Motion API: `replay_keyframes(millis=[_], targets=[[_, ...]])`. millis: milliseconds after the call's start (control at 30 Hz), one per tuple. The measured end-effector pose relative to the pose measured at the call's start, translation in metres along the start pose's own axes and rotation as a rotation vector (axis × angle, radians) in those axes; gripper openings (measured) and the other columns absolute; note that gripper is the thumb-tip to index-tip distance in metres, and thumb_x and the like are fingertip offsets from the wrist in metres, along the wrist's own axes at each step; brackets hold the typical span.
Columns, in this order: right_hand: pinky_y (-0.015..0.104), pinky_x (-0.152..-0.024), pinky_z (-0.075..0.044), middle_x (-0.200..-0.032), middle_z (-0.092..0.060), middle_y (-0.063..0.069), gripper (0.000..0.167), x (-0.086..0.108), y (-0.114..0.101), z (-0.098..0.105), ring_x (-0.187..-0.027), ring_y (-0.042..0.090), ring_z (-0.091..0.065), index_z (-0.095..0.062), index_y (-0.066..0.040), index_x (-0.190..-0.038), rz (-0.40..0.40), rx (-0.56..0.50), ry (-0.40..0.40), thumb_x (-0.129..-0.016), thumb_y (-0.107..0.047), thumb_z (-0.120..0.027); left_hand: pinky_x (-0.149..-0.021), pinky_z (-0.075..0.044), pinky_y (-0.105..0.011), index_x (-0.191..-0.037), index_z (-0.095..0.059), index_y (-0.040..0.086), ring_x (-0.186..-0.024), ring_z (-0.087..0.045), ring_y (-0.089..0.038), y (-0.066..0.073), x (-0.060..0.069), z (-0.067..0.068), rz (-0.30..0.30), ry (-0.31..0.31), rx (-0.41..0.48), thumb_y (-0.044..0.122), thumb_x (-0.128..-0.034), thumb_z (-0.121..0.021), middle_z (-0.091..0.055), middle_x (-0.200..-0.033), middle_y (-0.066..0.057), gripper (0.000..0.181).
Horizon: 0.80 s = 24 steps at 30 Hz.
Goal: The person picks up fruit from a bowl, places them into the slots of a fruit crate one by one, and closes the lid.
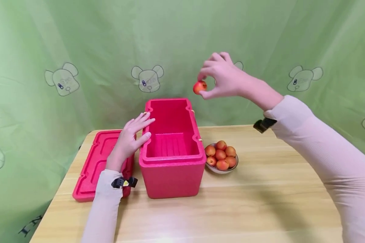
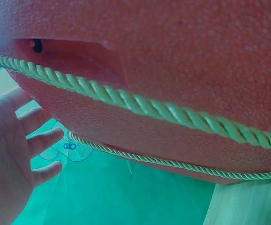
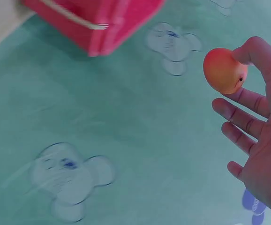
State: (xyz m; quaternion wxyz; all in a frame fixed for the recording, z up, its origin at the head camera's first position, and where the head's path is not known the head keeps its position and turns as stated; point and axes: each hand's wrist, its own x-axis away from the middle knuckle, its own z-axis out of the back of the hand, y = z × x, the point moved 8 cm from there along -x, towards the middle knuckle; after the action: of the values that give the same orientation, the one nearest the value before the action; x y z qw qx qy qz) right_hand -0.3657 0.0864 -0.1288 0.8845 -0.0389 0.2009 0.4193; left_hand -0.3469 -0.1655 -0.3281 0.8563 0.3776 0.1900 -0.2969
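A red foam box [image 1: 171, 179] stands uncovered on the table, and its ribbed floor shows inside. My left hand [image 1: 130, 136] rests on its left rim with fingers spread. In the left wrist view the palm [image 2: 9, 154] is beside the box wall [image 2: 196, 61], near a twisted rope [image 2: 140, 104]. Above and to the right of the box, my right hand [image 1: 223, 76] pinches an apricot [image 1: 199, 87] between thumb and fingertips. The right wrist view shows this orange-red apricot [image 3: 223, 70] with the other fingers spread. A bowl [image 1: 220, 171] of several apricots [image 1: 220, 154] stands right of the box.
The red lid [image 1: 89, 168] lies flat left of the box, partly under my left forearm. Behind the wooden table [image 1: 261, 202] hangs a green curtain [image 1: 182, 33] with printed bear heads. Bands with dark clips [image 1: 264, 124] are on both wrists.
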Motion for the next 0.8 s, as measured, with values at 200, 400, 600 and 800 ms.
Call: replay_keyframes(millis=[200,400,600,800], targets=[[0.052,-0.105,-0.023,-0.101,-0.067,0.004,0.022,-0.048,-0.004,0.008,-0.108,0.026,-0.038,-0.073,-0.011,-0.096,-0.124,-0.124,-0.056,-0.083,-0.028,-0.073,-0.124,-0.017,-0.062,-0.149,-0.054,0.027,-0.156,-0.028,-0.021,0.004,-0.005,-0.006,0.000,-0.001,0.014,0.036,-0.0927,-0.062,-0.039,-0.164,0.003,0.058],[0.046,-0.102,-0.025,-0.100,-0.064,0.005,0.025,-0.075,0.001,-0.014,-0.112,0.024,-0.037,-0.072,-0.010,-0.098,-0.232,-0.190,-0.101,-0.084,-0.031,-0.072,-0.125,-0.017,-0.061,-0.149,-0.054,0.027,-0.156,-0.028,-0.021,0.007,-0.010,-0.013,-0.008,-0.012,0.024,0.035,-0.0924,-0.062,-0.038,-0.164,0.003,0.058],[0.047,-0.102,-0.029,-0.106,-0.063,0.008,0.029,-0.086,0.006,-0.054,-0.115,0.025,-0.040,-0.074,-0.009,-0.103,-0.281,-0.207,-0.100,-0.084,-0.032,-0.073,-0.124,-0.017,-0.062,-0.150,-0.053,0.029,-0.157,-0.027,-0.020,0.010,-0.011,-0.014,-0.006,-0.009,0.016,0.039,-0.0931,-0.061,-0.037,-0.165,0.005,0.058],[0.053,-0.107,-0.027,-0.116,-0.059,0.010,0.028,-0.085,0.005,-0.086,-0.118,0.028,-0.038,-0.075,-0.013,-0.098,-0.263,-0.102,-0.117,-0.082,-0.036,-0.072,-0.125,-0.017,-0.062,-0.150,-0.053,0.030,-0.157,-0.027,-0.019,0.015,-0.015,-0.015,-0.009,-0.010,0.017,0.041,-0.0938,-0.060,-0.036,-0.165,0.007,0.057]])
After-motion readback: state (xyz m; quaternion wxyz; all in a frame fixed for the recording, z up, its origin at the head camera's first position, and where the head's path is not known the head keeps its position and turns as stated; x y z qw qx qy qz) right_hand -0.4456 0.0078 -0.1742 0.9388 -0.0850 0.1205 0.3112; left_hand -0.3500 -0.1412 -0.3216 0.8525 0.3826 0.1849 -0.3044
